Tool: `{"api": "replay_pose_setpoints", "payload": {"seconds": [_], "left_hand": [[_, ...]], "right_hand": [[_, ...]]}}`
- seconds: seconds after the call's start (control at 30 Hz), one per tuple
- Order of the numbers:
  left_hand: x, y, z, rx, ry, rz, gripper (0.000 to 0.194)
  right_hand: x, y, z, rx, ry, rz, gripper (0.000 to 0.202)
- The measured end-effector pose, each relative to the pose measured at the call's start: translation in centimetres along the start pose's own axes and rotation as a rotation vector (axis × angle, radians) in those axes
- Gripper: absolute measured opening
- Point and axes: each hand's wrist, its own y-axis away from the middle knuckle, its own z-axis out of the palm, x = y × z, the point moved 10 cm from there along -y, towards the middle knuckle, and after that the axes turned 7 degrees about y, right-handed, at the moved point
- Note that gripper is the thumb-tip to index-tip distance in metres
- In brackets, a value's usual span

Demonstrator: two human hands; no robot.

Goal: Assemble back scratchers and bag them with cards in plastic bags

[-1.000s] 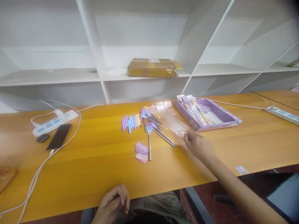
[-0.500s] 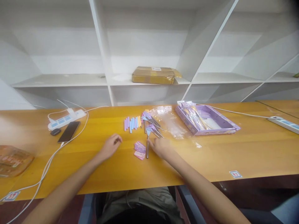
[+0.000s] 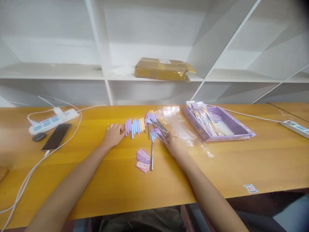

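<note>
My left hand [image 3: 113, 135] lies flat, fingers apart, touching the pastel sticks [image 3: 134, 125]. At its three o'clock, my right hand [image 3: 172, 144], fingers loose, touches the metal rods [image 3: 158, 129]; pink cards [image 3: 143, 160] lie between on the worktop [image 3: 96, 174].

Glossy wood table [image 3: 96, 174]; shiny metal rods [image 3: 152, 154]; matt pastel plastic sleeves [image 3: 135, 126]; clear crinkled plastic bag [image 3: 178, 124].

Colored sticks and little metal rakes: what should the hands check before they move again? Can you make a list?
1. Left hand at the pastel sticks: ok, fingertips touch the row's left end.
2. Right hand at the metal rakes: ok, fingers on the pile.
3. Anything gripped: cannot tell.
4. Sticks lined up: ok, side by side.
5. Pink cards out of the way: ok.
6. Purple tray reachable: ok, just right of the hand.
</note>
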Motion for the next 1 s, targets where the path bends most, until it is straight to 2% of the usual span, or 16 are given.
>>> {"api": "replay_pose_setpoints", "payload": {"seconds": [0.2,0.3,0.4,0.57,0.73,0.83,0.9,0.93,1.0], "left_hand": [[-1.3,-0.1,0.3,0.026,-0.023,-0.051,0.006],[-1.6,-0.1,0.1,0.046,-0.040,-0.072,0.015],[-1.9,-0.1,0.1,0.032,-0.070,-0.091,0.020],[-2.2,0.8,-0.6,-0.016,-0.121,-0.155,0.021],[-2.1,1.5,-1.8,-0.014,-0.093,-0.196,0.024],[-1.5,1.8,-2.8,-0.003,-0.042,-0.197,0.026],[-0.4,2.9,-3.4,-0.020,0.004,-0.181,0.027],[0.4,3.9,-3.6,-0.035,0.028,-0.165,0.027],[2.8,7.0,-3.8,-0.082,0.091,-0.115,0.025]], "right_hand": [[1.7,-0.3,1.2,0.021,-0.021,-0.041,0.036],[1.8,0.0,1.2,0.021,0.004,-0.046,0.034],[1.3,0.8,0.9,-0.035,0.059,-0.044,0.033],[-0.2,2.1,-1.0,-0.096,0.143,-0.071,0.041],[-0.1,0.6,-4.4,-0.082,0.079,-0.131,0.038],[1.2,-0.6,-6.0,-0.083,-0.024,-0.188,0.041],[2.0,-0.6,-6.7,-0.067,-0.099,-0.224,0.045],[2.5,-0.2,-7.1,-0.021,-0.181,-0.218,0.046],[3.8,1.4,-7.9,0.132,-0.487,-0.151,0.047]]}}
